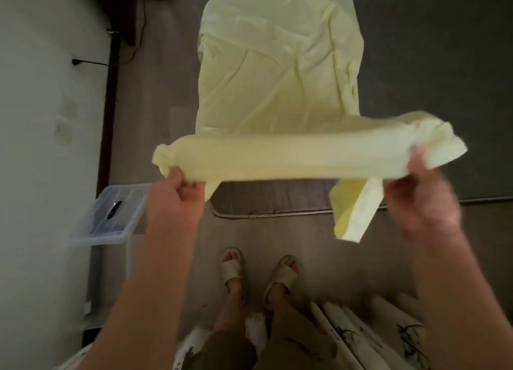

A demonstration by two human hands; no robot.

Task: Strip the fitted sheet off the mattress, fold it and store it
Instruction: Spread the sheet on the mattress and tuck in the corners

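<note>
Above the mattress (433, 92) edge, my left hand (175, 194) and right hand (423, 194) each curl tight around one sheet (277, 158); one bin (111, 217) stands left.

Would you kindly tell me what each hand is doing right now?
Left hand: closed, gripping the left end of the pale yellow fitted sheet.
Right hand: closed, gripping the sheet's right end.

sheet (277, 64) on mattress (444, 92) | bin (111, 217) left of mattress, by wall (41, 119) | slippers (232, 267) before mattress
</note>
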